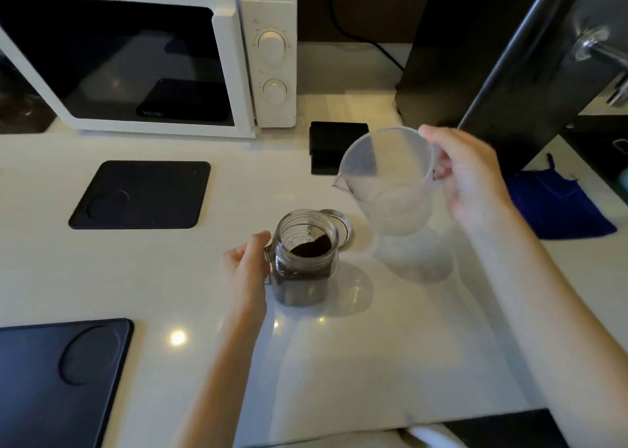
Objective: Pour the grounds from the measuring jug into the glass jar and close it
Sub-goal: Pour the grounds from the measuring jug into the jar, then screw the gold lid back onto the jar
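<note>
Both forearms reach in from the bottom edge, over the white bench (339, 362). Farther in, the left hand (246, 264) is curled around the handle side of the glass jar (304, 260), with the thumb up near the rim, and it keeps the jar standing upright on the bench. Dark grounds (311, 245) fill the jar up to the neck, with the surface sloping. The right hand (472, 179) grips the measuring jug (390, 182) at its handle, the fingers wrapped around it; the jug hangs in the air to the right of the jar and above it, tilted with the spout toward the jar. It looks empty, so I judge the pouring is finished or almost finished.

The lid (341, 225) lies flat on the bench just behind the jar, partly hidden by it. To do this step well, the jug should go down well apart from the jar, not over it, so that no last grains fall on the thread. The left hand should hold the jar steady, because the full jar can spill if it is knocked. Then the lid must sit level before turning.
</note>
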